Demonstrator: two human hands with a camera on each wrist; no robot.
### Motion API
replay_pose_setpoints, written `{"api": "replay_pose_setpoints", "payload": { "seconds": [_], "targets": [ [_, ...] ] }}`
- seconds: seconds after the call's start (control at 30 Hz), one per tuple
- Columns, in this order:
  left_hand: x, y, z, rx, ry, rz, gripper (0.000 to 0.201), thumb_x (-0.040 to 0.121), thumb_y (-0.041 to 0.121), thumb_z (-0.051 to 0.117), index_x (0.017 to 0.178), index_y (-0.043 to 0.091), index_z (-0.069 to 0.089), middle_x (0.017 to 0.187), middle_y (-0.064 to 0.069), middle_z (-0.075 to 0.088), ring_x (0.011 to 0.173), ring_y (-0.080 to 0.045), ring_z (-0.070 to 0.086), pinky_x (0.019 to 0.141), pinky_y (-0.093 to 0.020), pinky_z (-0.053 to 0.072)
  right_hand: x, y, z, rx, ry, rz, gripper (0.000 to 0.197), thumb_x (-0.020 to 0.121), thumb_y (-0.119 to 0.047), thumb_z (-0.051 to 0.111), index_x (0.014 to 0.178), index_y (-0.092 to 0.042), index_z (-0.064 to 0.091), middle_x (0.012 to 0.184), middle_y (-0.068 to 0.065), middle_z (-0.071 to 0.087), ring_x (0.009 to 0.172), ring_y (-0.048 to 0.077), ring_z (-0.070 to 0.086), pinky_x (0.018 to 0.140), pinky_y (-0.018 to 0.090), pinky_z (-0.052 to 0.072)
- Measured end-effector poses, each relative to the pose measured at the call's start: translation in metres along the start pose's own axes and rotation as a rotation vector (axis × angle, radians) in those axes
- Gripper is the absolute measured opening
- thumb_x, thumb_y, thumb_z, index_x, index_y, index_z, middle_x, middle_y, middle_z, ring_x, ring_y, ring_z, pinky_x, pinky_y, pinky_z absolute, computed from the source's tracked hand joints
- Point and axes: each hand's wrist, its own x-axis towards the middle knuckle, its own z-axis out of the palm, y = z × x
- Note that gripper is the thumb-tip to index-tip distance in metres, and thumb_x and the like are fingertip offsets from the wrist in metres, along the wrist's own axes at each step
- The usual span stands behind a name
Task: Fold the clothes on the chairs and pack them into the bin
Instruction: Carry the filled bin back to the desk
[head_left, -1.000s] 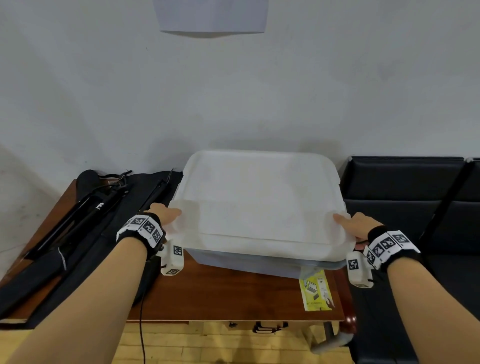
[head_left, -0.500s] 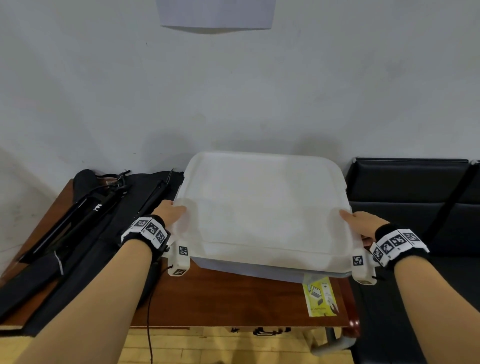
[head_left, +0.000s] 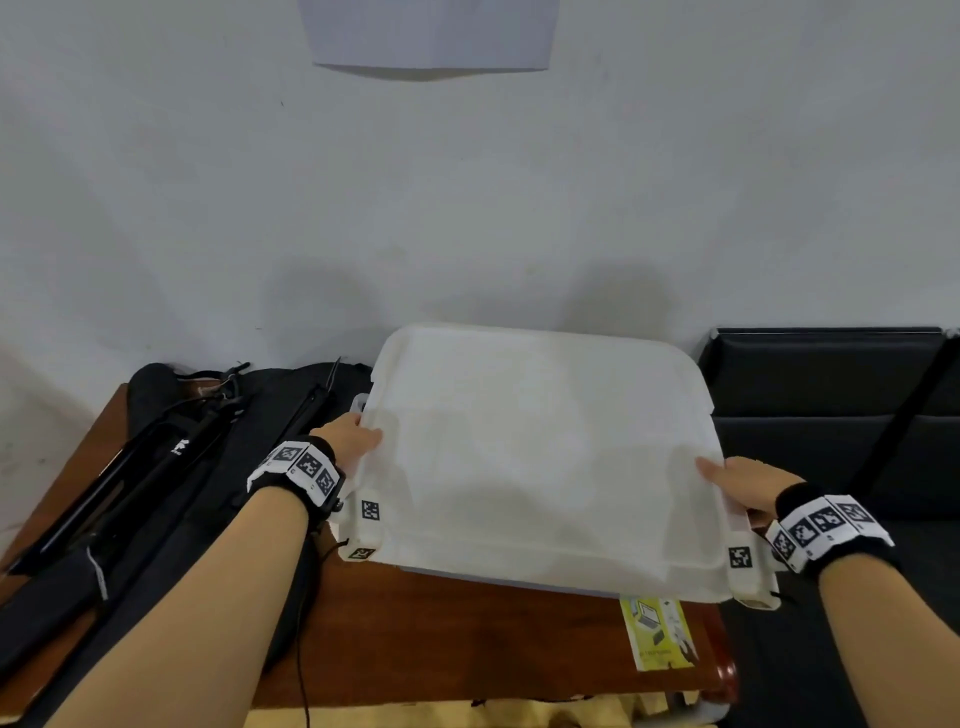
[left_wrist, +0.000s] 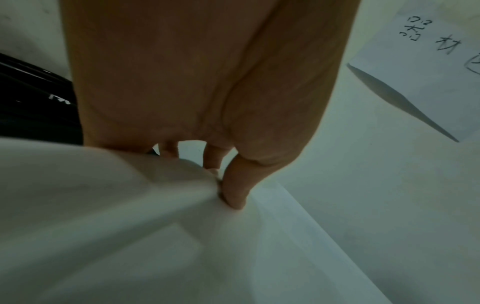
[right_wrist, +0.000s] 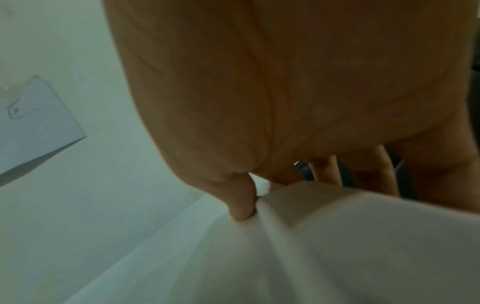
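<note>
The brown wooden worktop (head_left: 467, 639) carries a white lidded bin (head_left: 540, 457). Left of the bin lie black bags with tripods (head_left: 156, 483); a yellow-green leaflet (head_left: 662, 634) lies at its near right corner.

Grey wall (head_left: 467, 182), wooden table (head_left: 467, 639), black seating (head_left: 831, 415)
</note>
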Motion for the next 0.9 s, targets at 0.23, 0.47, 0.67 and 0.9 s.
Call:
{"api": "replay_pose_setpoints", "payload": {
  "seconds": [0.23, 0.47, 0.67, 0.9],
  "targets": [
    [-0.098, 0.064, -0.001, 0.144, 0.15, -0.145, 0.09, 0.091, 0.049, 0.074, 0.152, -0.003, 0.033, 0.136, -0.021, 0.058, 0.112, -0.037, 0.063, 0.085, -0.041, 0.052, 0.021, -0.016, -0.021, -0.081, -0.08, -0.114, 0.065, 0.102, -0.058, 0.044, 0.156, -0.024, 0.034, 0.135, 0.009, 0.063, 0.119, 0.035, 0.064, 0.106, 0.052, 0.05],
    [-0.088, 0.059, -0.001, 0.142, 0.127, -0.136, 0.075, 0.092, 0.052, 0.072, 0.136, -0.006, 0.055, 0.125, -0.024, 0.067, 0.109, -0.041, 0.067, 0.093, -0.046, 0.056, 0.03, -0.021, -0.03, -0.073, -0.072, -0.203, 0.085, 0.089, -0.077, 0.048, 0.159, -0.033, 0.028, 0.132, 0.004, 0.065, 0.108, 0.028, 0.067, 0.095, 0.045, 0.057],
    [-0.08, 0.038, 0.0, 0.009, 0.102, -0.119, 0.066, 0.088, 0.054, 0.074, 0.129, 0.004, 0.06, 0.116, -0.015, 0.071, 0.101, -0.037, 0.071, 0.094, -0.051, 0.058, 0.036, -0.027, -0.036, -0.069, -0.107, -0.246, 0.078, 0.097, -0.068, 0.044, 0.162, -0.039, 0.013, 0.134, 0.005, 0.062, 0.108, 0.03, 0.067, 0.094, 0.047, 0.058],
    [-0.078, 0.036, 0.0, -0.029, 0.103, -0.133, 0.068, 0.08, 0.058, 0.077, 0.113, 0.001, 0.06, 0.11, -0.018, 0.072, 0.097, -0.038, 0.071, 0.089, -0.049, 0.06, 0.043, -0.023, -0.035, 0.065, -0.121, -0.185, 0.083, 0.088, -0.075, 0.053, 0.158, -0.05, 0.014, 0.145, 0.014, 0.051, 0.12, 0.04, 0.059, 0.095, 0.057, 0.057]
  ]
}}
